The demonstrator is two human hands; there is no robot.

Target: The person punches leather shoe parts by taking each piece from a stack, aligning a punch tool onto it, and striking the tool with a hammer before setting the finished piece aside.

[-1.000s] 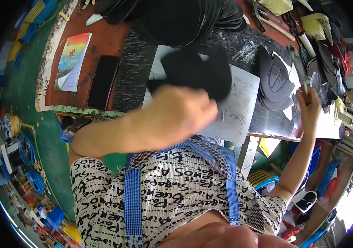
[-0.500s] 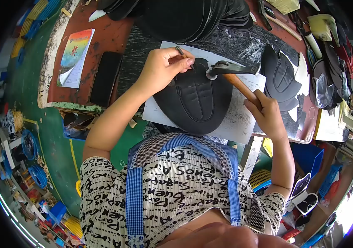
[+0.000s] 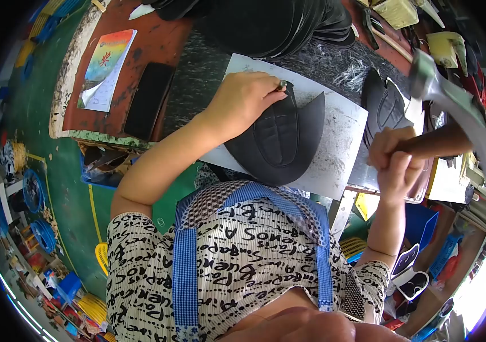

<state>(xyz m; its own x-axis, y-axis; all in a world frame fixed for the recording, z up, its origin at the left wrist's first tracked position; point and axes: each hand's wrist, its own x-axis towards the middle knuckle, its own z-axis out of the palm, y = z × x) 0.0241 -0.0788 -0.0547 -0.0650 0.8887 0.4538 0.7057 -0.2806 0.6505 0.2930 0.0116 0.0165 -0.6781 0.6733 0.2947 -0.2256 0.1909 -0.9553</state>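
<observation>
Grey plate [image 3: 340, 122]: hammer [image 3: 454, 102] now raised, seemingly off leather piece [image 3: 277, 139].

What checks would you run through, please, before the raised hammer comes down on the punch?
1. Punch pinched in left hand: ok.
2. Punch tip seated on black leather piece: cannot tell, fingers hide it.
3. Leather piece lying on white board: ok.
4. Hammer gripped in right hand, raised clear: ok.
5. Left fingers clear of the punch's top: not ok, they sit close beside it.
</observation>
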